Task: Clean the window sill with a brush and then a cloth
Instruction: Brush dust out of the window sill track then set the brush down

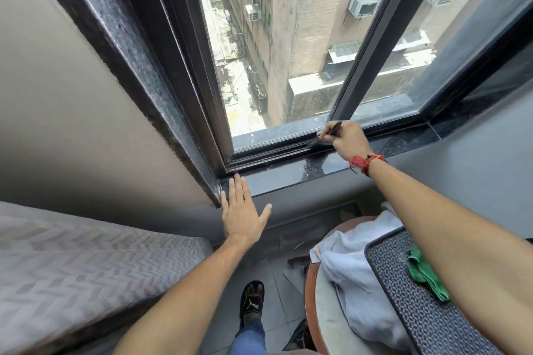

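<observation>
The dark polished stone window sill (291, 171) runs from the lower left corner of the window up to the right. My right hand (344, 140) grips a small dark brush (328, 134), and its bristles touch the window track just above the sill. My left hand (240, 209) lies flat with fingers spread on the sill's left end, by the frame corner. A green cloth (427, 277) rests on a dark patterned tray (415, 305) at the lower right, partly hidden by my right forearm.
A round table (313, 297) at lower right carries a crumpled white towel (354, 265) and the tray. A bed with a grey patterned cover (86, 262) fills the lower left. My sandalled foot (252, 301) stands on the tiled floor between them.
</observation>
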Tool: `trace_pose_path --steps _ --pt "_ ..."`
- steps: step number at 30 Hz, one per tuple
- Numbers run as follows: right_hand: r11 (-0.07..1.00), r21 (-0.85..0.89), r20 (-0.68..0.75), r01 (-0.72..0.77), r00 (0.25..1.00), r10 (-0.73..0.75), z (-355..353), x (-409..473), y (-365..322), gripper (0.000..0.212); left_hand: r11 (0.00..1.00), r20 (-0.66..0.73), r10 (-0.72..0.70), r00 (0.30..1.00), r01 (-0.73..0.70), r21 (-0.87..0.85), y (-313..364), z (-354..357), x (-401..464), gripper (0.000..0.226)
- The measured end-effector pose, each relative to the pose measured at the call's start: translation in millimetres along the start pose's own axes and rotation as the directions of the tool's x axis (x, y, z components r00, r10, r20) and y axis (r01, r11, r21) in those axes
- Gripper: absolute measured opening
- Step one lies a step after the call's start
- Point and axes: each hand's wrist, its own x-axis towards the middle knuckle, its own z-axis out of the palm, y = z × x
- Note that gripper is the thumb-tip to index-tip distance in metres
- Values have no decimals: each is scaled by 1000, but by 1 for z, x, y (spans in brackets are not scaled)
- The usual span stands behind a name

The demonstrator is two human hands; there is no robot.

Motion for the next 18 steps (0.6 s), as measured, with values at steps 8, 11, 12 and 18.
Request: trace_pose_path --steps 8,11,12,18 --pt "865 395 -213 -310 885 414 -55 -9 45 8 912 -80 402 912 -407 -56 90 -31 27 88" --pt "637 692 -139 -339 804 579 -63 -8 63 19 794 -71 597 799 -602 -89 139 -43 51 83" --pt "558 760 -122 -333 769 627 -64 -7 70 16 757 -58 645 762 -648 -89 156 -44 60 82" --pt "351 863 -39 -362 645 763 -61 9 128 43 707 93 705 703 -707 -25 222 -32 103 83"
